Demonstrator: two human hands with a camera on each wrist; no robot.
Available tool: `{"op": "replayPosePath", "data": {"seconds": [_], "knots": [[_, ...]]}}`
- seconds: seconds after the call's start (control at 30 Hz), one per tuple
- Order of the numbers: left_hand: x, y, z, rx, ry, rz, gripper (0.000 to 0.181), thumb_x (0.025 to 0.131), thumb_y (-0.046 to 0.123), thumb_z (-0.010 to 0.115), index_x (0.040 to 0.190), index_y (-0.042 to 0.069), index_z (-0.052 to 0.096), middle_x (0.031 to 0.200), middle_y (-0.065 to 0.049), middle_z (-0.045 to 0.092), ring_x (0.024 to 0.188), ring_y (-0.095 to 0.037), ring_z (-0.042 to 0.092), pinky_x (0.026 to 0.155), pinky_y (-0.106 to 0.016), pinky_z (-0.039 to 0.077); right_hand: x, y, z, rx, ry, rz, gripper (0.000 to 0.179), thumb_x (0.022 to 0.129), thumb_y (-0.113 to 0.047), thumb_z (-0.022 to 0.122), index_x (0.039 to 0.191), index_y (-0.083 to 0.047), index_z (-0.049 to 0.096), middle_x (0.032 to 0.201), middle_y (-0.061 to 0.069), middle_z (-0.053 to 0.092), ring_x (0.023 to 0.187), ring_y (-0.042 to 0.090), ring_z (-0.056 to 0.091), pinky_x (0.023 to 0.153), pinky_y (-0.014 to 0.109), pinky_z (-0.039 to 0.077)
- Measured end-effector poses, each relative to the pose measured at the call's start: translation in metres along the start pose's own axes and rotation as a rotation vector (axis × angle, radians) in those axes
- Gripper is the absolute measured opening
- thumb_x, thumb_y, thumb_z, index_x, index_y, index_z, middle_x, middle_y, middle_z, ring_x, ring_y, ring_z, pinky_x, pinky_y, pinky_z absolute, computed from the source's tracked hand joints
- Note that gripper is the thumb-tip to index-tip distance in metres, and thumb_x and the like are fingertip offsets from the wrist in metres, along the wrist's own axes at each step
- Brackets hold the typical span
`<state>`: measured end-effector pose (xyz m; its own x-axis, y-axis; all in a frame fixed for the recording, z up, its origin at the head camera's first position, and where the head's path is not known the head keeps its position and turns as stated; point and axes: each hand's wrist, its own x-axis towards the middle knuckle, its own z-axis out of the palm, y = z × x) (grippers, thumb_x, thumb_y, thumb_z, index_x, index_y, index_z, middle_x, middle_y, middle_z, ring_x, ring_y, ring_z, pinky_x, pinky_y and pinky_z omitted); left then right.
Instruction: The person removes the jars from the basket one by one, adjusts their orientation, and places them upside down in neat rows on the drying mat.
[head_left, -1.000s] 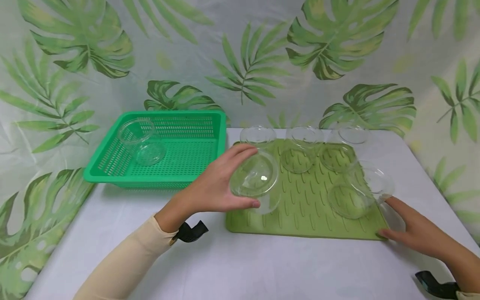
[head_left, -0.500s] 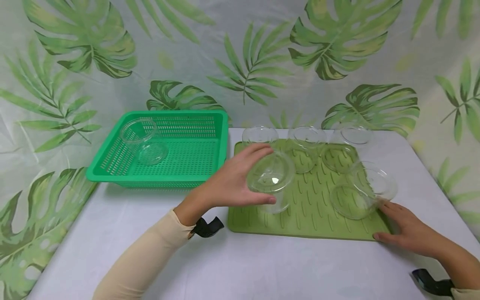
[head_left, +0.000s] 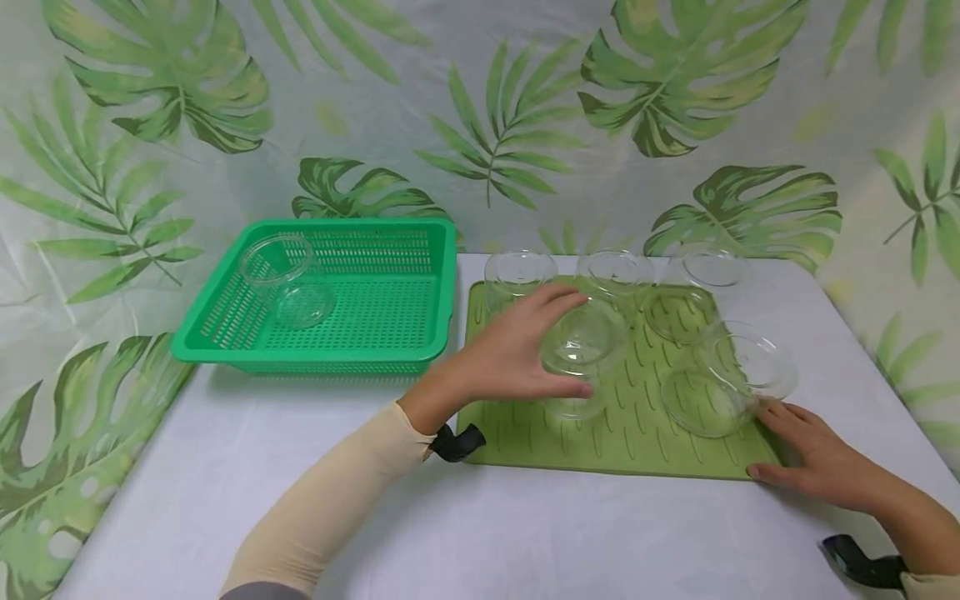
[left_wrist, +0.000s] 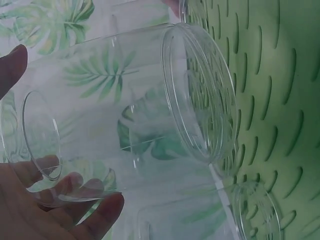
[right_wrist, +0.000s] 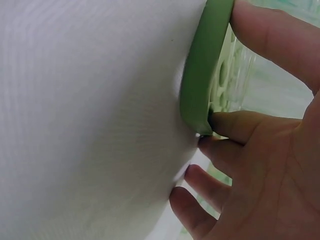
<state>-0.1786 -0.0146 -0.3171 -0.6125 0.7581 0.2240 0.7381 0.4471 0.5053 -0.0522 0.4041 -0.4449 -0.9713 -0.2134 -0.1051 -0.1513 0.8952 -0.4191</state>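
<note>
My left hand (head_left: 510,354) grips a clear, round jar (head_left: 581,333) over the left half of a green ridged mat (head_left: 637,442). In the left wrist view, the fingers curl round the jar's base end while its open rim points at the mat; whether the rim touches cannot be told. At the mat's front right corner rests my right hand (head_left: 821,458), thumb and fingertips against the edge, as the right wrist view shows. Just beyond those fingers stands another clear jar (head_left: 705,404). Behind the held jar is a back row of jars, including a right one (head_left: 678,312).
A green slotted basket (head_left: 311,358) stands at left on the white cloth (head_left: 570,533), with one clear jar (head_left: 303,307) inside. A leaf-print cloth (head_left: 517,108) hangs behind the table. The transparent jars overlap in view.
My left hand has carried the jar rightward over the mat, away from the basket. The right hand shifted slightly left along the mat's corner, then stayed there.
</note>
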Motion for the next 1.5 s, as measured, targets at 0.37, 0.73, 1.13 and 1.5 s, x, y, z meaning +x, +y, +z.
{"op": "replayPosePath", "data": {"seconds": [0.37,0.73,1.13,1.5], "knots": [[0.011,-0.001,0.026,-0.025,-0.024,-0.041,0.108,0.072,0.054,0.084,0.155,0.011,0.029,0.157,-0.007,0.031,0.138,-0.023,0.047,0.11,-0.038,0.047,0.001,-0.001,-0.002,0.002,-0.021,0.026,0.091,0.082,-0.027,0.077,0.146,0.017,0.03,0.149,0.044,0.027,0.137,0.062,0.017,0.099,0.078,0.024],[0.022,-0.002,0.046,-0.008,0.008,-0.008,0.104,0.073,0.054,0.083,0.154,0.011,0.032,0.158,-0.003,0.034,0.148,-0.019,0.035,0.117,-0.037,0.038,0.002,0.002,-0.003,0.016,-0.044,0.043,0.09,0.082,-0.027,0.077,0.145,0.018,0.031,0.15,0.043,0.025,0.137,0.063,0.016,0.099,0.078,0.022],[0.028,0.002,0.051,-0.004,-0.031,-0.026,0.103,0.077,0.057,0.078,0.155,0.011,0.029,0.161,-0.004,0.029,0.149,-0.019,0.033,0.118,-0.037,0.037,0.002,-0.001,-0.005,0.021,-0.039,0.033,0.089,0.083,-0.025,0.077,0.146,0.017,0.031,0.151,0.043,0.024,0.138,0.062,0.014,0.099,0.078,0.023],[0.028,-0.003,0.056,0.028,-0.05,-0.033,0.102,0.079,0.057,0.076,0.156,0.01,0.029,0.161,-0.004,0.028,0.149,-0.019,0.033,0.119,-0.035,0.036,0.001,-0.003,-0.004,0.042,-0.037,0.032,0.089,0.083,-0.024,0.077,0.146,0.017,0.029,0.152,0.043,0.022,0.139,0.062,0.012,0.101,0.079,0.019]]}}
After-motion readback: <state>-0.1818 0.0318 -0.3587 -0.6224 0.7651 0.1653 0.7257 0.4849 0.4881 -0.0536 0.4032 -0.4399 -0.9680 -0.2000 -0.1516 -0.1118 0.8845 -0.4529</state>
